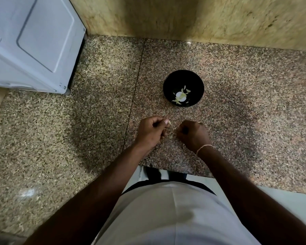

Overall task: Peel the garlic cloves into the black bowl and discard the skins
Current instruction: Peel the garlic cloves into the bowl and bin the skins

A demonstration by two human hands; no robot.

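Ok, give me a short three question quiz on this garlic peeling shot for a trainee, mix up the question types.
1. True or false: the black bowl already holds pale garlic pieces.
2. Which hand pinches a garlic clove at its fingertips?
A. left hand
B. right hand
C. neither
3. Fill in: the bowl sits on the speckled ______ countertop, beyond both hands.

Key
1. True.
2. A. What the right hand's curled fingers hold is too small to tell.
3. Granite.
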